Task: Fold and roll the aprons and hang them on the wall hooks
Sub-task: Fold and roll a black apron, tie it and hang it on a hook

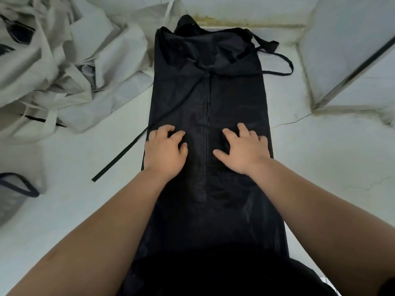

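Note:
A black apron [209, 97] lies lengthwise on the white surface, folded into a long narrow strip with both side flaps meeting along a centre line. My left hand [164, 150] presses palm-down on its left flap, fingers slightly bent. On the right flap my right hand [243, 148] presses palm-down with fingers spread. One black tie strap [119, 157] trails off the left edge onto the surface. At the far end another strap [277, 65] loops out to the right.
A heap of crumpled pale grey aprons [64, 67] fills the left and far left. A grey item with dark trim [17, 189] sits at the left edge. A white box-like block [352, 60] stands at the right. The wall edge runs along the back.

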